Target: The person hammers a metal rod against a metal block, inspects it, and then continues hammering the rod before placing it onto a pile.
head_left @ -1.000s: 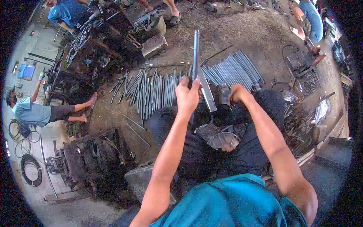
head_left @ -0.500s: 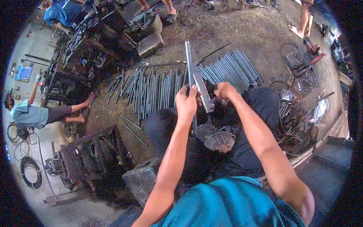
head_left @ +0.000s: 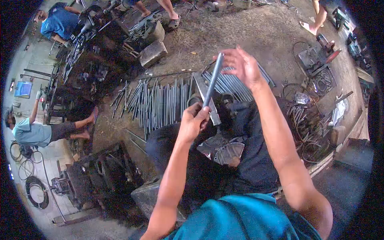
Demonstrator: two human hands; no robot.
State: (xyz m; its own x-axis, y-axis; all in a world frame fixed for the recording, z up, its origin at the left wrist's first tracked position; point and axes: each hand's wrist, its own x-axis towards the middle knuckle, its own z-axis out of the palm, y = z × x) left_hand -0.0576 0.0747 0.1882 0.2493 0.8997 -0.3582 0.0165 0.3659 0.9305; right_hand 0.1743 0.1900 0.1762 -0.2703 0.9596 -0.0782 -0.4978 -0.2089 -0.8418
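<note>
Now the rod (head_left: 213, 82) is held aslant over the flat bar (head_left: 201, 85), clamped low in the left hand's (head_left: 193, 124) fingers, presumably so its top is exposed beside the right hand's (head_left: 246, 71) spread fingers.

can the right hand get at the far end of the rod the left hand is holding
Probably yes: the right hand is open, its fingers right by the far end of the rod, and the left hand grips it lower down, so nothing seems to block the way.
</note>
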